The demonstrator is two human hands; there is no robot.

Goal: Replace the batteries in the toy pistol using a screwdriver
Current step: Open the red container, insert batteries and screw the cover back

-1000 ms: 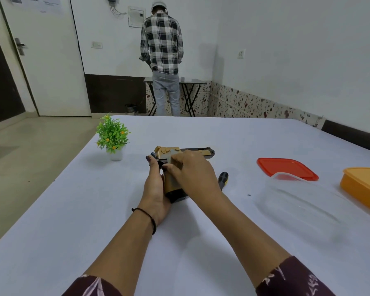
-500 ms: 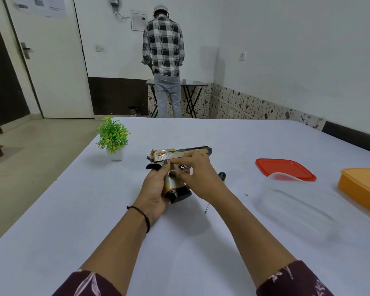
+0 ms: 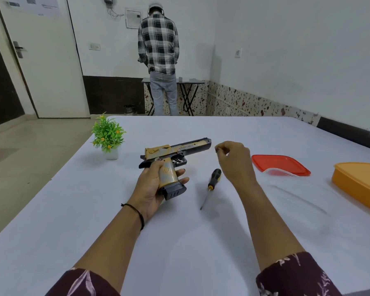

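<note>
Your white table point(image 3: 179, 242) carries an orange box point(image 3: 359, 184) at your far right, with a red lid point(image 3: 280, 164) near it. The toy pistol point(image 3: 179, 149) sits at centre, barrel pointing right, your left hand point(image 3: 150, 186) wrapped round its gold grip. Your right hand point(image 3: 235, 161) hovers beside the muzzle, fingertips pinched together; whether they hold anything is too small to tell. The screwdriver point(image 3: 212, 182) lies on the table between your hands

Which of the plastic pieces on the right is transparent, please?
The clear tub in front of the red lid; the orange box is opaque.
</note>
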